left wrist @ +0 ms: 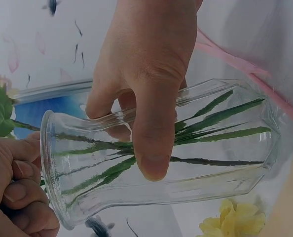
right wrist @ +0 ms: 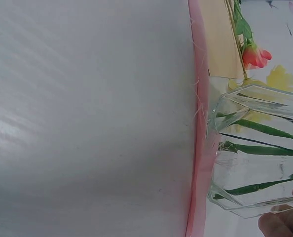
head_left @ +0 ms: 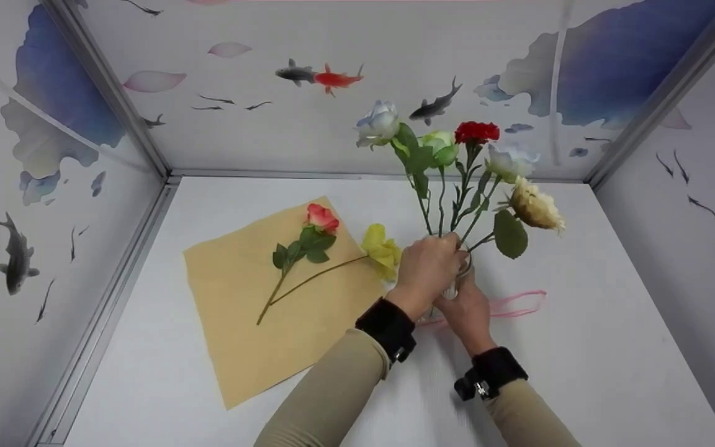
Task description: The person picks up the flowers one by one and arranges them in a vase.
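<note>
A clear glass vase (left wrist: 210, 185) holds several artificial flowers, their green stems (left wrist: 220, 118) visible through its wall. Above its mouth spread a pale blue rose (head_left: 377, 124), a green bloom (head_left: 438, 148), a red carnation (head_left: 476, 132), a whitish bloom (head_left: 509, 162) and a cream flower (head_left: 536, 203). My left hand (head_left: 429, 267) is at the mouth, fingers curled round the stems just above the rim; the exact pinch is partly hidden. Lower down, my right hand (head_left: 469, 310) grips the vase's body, its thumb (left wrist: 154, 143) across the glass.
Left of the vase lies a sheet of brown paper (head_left: 239, 298). A pink-red rose (head_left: 322, 218) rests on it, and a yellow flower (head_left: 382, 251) reaches past its right edge. Pink ribbon (head_left: 519, 304) lies by the vase's base. Printed panels (head_left: 239, 136) enclose the white table (head_left: 593, 372).
</note>
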`<state>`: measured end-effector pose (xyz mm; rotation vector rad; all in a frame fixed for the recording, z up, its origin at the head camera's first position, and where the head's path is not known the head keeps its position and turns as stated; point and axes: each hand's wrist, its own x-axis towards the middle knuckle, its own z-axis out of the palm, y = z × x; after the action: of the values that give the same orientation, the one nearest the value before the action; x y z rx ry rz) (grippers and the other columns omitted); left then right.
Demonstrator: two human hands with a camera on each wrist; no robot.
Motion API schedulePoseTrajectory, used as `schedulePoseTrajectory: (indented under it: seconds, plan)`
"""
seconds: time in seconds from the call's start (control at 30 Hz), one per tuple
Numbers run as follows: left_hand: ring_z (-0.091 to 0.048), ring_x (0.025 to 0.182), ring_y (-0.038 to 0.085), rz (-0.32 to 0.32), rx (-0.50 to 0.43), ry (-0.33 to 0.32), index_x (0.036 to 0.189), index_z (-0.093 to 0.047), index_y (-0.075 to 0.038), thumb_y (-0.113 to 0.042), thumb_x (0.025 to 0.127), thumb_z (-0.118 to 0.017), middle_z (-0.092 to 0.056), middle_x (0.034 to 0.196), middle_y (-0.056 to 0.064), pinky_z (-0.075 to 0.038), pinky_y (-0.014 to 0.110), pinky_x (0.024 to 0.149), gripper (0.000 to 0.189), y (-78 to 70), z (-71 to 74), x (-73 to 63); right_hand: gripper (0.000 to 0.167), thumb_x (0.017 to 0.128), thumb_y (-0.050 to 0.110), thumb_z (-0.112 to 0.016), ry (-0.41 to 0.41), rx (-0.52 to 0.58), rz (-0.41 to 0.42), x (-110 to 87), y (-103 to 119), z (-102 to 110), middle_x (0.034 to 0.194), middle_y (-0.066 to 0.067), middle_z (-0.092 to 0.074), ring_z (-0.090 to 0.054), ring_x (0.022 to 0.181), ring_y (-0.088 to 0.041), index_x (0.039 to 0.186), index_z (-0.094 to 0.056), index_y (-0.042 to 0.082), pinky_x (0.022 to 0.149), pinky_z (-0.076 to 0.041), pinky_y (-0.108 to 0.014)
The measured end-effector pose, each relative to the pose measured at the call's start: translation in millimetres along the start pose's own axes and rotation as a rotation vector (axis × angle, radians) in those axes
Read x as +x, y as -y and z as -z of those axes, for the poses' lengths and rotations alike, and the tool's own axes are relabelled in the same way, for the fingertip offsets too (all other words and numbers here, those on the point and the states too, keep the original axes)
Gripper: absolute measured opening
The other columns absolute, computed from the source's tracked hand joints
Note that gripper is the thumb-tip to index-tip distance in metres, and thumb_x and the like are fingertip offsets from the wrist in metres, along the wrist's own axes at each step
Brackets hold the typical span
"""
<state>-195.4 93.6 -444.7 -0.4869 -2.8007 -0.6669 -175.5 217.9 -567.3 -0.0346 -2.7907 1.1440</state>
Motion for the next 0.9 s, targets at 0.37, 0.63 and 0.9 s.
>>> schedulePoseTrajectory:
  seconds: [0.37,0.63,0.9]
  plan:
    - [-0.073,0.072,0.015,-0.075,-0.002,-0.024,0.094,-0.074,-0.016,-0.032,0.098,-0.07,-0.076,0.085,-0.003,-0.054,0.03,0.055,0.018,4.0,0.0,-1.9,0.091,0.084,0.036,-0.078,0.026,-0.027,-0.021,2.2,1,1,0.133,-0.031,-0.061,-0.063,0.116,-0.046,0.151,-0.03,-0.001,0.095,-0.048,-0.057]
    - [-0.073,0.075,0.015,-0.112,-0.067,0.012,0.096,-0.075,-0.017,-0.027,0.099,-0.069,-0.077,0.087,-0.004,-0.054,0.029,0.058,0.013,9.0,4.0,-3.7,0.088,0.083,0.041,-0.081,0.008,0.044,-0.013,0.5,-1,1,0.13,-0.027,-0.065,-0.064,0.115,-0.044,0.149,-0.036,0.002,0.094,-0.05,-0.055]
    - [-0.072,0.075,0.014,-0.197,-0.164,0.004,0.099,-0.074,-0.013,-0.025,0.1,-0.068,-0.076,0.088,-0.001,-0.053,0.027,0.062,0.013,23.5,3.5,-8.9,0.085,0.085,0.041,-0.081,0.009,0.027,-0.011,0.7,0,0,0.13,-0.026,-0.065,-0.064,0.114,-0.043,0.147,-0.036,0.003,0.094,-0.05,-0.056]
